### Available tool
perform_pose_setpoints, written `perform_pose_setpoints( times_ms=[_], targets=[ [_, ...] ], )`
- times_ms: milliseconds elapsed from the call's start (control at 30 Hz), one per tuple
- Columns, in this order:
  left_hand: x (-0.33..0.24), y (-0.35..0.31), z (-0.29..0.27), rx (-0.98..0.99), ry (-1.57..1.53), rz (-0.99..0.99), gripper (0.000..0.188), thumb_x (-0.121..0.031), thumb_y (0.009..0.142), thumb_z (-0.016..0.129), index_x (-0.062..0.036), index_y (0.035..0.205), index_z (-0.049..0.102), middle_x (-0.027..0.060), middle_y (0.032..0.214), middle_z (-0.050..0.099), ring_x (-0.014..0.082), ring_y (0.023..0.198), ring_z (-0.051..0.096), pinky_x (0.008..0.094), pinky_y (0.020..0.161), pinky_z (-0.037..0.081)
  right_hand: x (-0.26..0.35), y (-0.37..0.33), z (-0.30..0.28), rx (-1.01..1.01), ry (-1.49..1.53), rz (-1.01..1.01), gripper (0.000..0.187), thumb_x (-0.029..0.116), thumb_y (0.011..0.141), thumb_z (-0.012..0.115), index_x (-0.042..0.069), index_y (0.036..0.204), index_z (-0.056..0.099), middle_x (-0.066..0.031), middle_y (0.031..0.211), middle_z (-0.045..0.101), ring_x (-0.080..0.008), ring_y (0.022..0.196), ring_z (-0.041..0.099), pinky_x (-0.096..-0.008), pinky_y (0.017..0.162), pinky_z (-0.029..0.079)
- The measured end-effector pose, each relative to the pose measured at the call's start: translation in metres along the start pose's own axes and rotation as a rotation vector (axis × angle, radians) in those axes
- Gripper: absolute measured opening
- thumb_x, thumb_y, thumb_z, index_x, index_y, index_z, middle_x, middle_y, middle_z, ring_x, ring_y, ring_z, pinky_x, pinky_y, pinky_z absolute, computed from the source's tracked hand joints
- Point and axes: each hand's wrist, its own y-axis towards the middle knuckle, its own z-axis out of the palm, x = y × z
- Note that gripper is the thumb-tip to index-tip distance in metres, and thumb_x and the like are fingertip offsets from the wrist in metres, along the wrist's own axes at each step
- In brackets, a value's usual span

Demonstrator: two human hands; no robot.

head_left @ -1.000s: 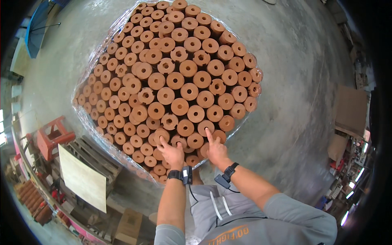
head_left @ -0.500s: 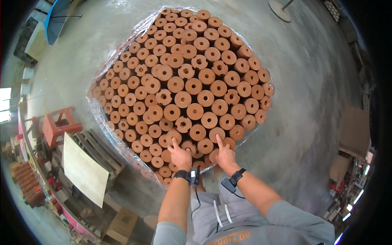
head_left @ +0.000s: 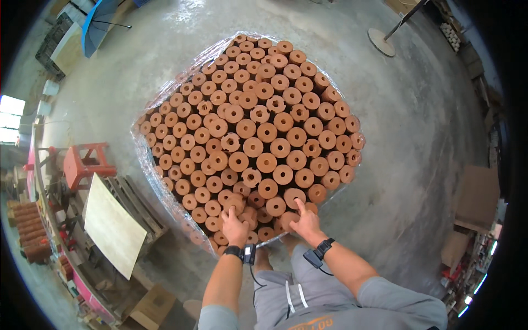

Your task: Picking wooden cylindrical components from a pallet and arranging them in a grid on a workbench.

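A big block of upright brown cardboard tubes [head_left: 250,140] stands on the concrete floor, its sides wrapped in clear plastic film [head_left: 144,165]. My left hand [head_left: 234,224] rests on the tube tops at the near edge, a finger poking into one tube's hole. A little to the right, my right hand [head_left: 305,221] lies on the tops too, its index finger pressed onto a tube end. Neither hand grips anything. Both wrists wear dark bands.
A red plastic stool [head_left: 82,165] and a pale board [head_left: 113,224] leaning on a wooden pallet [head_left: 137,209] stand at the left. A blue umbrella [head_left: 96,27] lies far left. A round stand base [head_left: 380,41] is at the back right, cardboard sheets [head_left: 477,195] at the right.
The view has shifted, so the tube block sits more to the right and nearer. Both hands stay on the near tubes, moved slightly across the tops.
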Motion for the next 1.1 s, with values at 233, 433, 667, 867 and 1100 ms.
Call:
perform_pose_setpoints(
  times_ms=[233, 433, 667, 867, 1100],
  targets=[
    [0.059, -0.076, -0.046, -0.131, -0.105, -0.091, 0.071, -0.018, 0.071, 0.077, -0.0116, 0.137, 0.051, 0.0236, 0.146, 0.043, 0.0453, 0.117, 0.058, 0.0484, 0.097, 0.051, 0.015, -0.021, -0.048, 0.039, -0.006, -0.104, 0.084, 0.027, 0.072, 0.074, 0.017, 0.149, 0.041, -0.0209, 0.093, 0.071, -0.0424, 0.086, 0.068, -0.0513, 0.079, 0.055],
    [0.142, -0.179, -0.077, -0.251, -0.11, -0.273, 0.069, -0.021, 0.072, 0.08, -0.0148, 0.135, 0.052, 0.0233, 0.143, 0.045, 0.0449, 0.118, 0.058, 0.0487, 0.098, 0.051, 0.014, -0.043, -0.076, 0.03, -0.012, -0.252, 0.089, 0.031, 0.071, 0.077, 0.015, 0.149, 0.039, -0.0238, 0.096, 0.072, -0.0441, 0.089, 0.069, -0.0503, 0.078, 0.056],
    [0.23, -0.308, -0.066, -0.233, -0.196, -0.636, 0.077, -0.036, 0.074, 0.079, -0.0176, 0.142, 0.047, 0.024, 0.141, 0.047, 0.0427, 0.12, 0.058, 0.0478, 0.102, 0.049, -0.053, -0.036, -0.063, 0.026, -0.281, -0.428, 0.099, 0.027, 0.063, 0.08, 0.007, 0.15, 0.038, -0.0248, 0.108, 0.069, -0.0448, 0.1, 0.066, -0.0477, 0.086, 0.055],
    [0.31, -0.395, -0.03, -0.266, -0.353, -0.873, 0.086, -0.048, 0.069, 0.076, -0.0176, 0.144, 0.048, 0.0223, 0.143, 0.05, 0.0364, 0.129, 0.054, 0.0469, 0.108, 0.044, -0.064, -0.067, -0.067, 0.104, -0.304, -0.535, 0.094, 0.031, 0.07, 0.08, 0.012, 0.152, 0.038, -0.0285, 0.103, 0.07, -0.0491, 0.096, 0.066, -0.0505, 0.085, 0.054],
    [0.431, -0.446, 0.041, -0.337, -0.615, -0.888, 0.072, -0.046, 0.066, 0.078, -0.0187, 0.13, 0.061, 0.0226, 0.137, 0.056, 0.0361, 0.127, 0.057, 0.0444, 0.111, 0.041, -0.022, -0.095, -0.027, 0.097, -0.375, -0.593, 0.077, 0.027, 0.073, 0.079, 0.013, 0.14, 0.043, -0.0199, 0.088, 0.067, -0.0353, 0.077, 0.066, -0.0434, 0.067, 0.054]
  ],
)
